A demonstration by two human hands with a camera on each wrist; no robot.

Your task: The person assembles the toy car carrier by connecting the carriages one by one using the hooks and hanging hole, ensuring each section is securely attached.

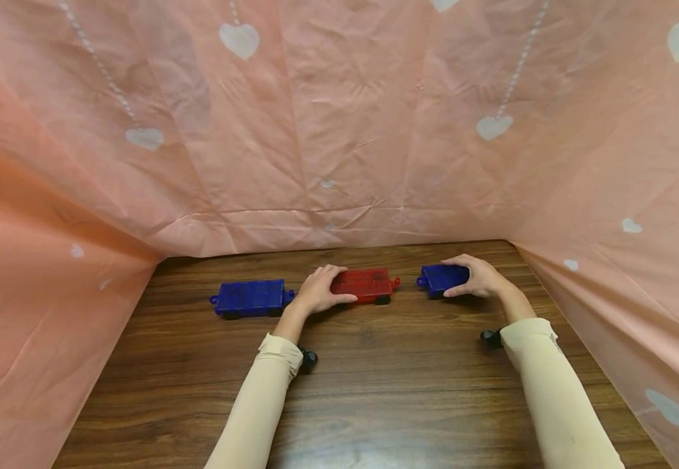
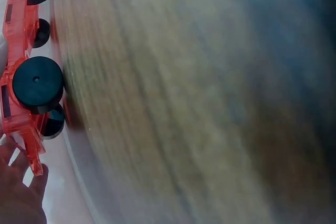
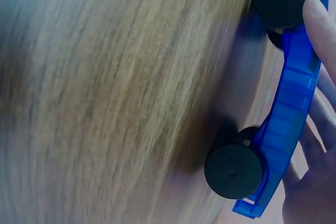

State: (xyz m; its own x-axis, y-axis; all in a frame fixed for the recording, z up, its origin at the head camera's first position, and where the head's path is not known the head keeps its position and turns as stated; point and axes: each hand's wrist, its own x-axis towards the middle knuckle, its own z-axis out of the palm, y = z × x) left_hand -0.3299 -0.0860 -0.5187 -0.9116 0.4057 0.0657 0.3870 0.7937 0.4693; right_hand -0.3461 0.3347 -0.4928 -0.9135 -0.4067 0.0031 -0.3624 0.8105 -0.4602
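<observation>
My left hand (image 1: pixel 317 292) grips the left end of a see-through red toy train car (image 1: pixel 367 284), thumb on the near side and fingers on the far side. Black wheels (image 2: pixel 38 85) show under that car in the left wrist view. To the right, my right hand (image 1: pixel 483 279) holds a blue toy train car (image 1: pixel 439 279) across its sides, hiding its right end. The right wrist view shows this car's side (image 3: pixel 294 93) and the thumb (image 3: pixel 321 27) against it. A gap separates the couplings of the red car and this blue car.
Another blue toy train car (image 1: pixel 251 297) stands on the wooden table (image 1: pixel 369 384), left of my left hand and roughly in line with the others. Pink cloth (image 1: pixel 339 163) with white hearts hangs behind the table and along both sides.
</observation>
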